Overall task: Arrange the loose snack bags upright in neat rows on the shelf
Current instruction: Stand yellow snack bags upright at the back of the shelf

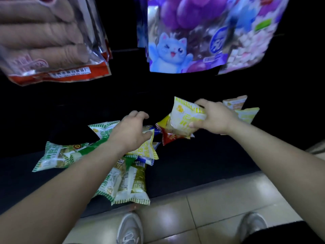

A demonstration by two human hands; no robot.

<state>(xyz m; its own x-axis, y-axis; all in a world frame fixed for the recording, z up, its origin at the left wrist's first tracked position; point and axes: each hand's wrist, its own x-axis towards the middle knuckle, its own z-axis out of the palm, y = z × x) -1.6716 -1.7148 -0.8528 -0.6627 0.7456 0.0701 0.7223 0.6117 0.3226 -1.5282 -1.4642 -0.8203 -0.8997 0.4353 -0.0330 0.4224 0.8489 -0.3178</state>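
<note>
My right hand [213, 117] grips a white and yellow snack bag [184, 114], lifted above the dark shelf [193, 164]. Under it lies a red and yellow bag [168, 137]. Behind my right hand two similar bags [246, 113] stand upright at the back right. My left hand [131, 131] hovers with fingers spread over a loose pile of green, white and yellow bags [123, 182], its thumb touching a yellow bag [147, 148]. A green bag [54, 156] lies flat at the left.
Hanging above are a red-trimmed clear bag [52, 50] at the upper left and purple bags with a blue cat [202, 36] at the upper middle. Below the shelf edge is tiled floor [219, 199] with my two grey shoes [129, 229].
</note>
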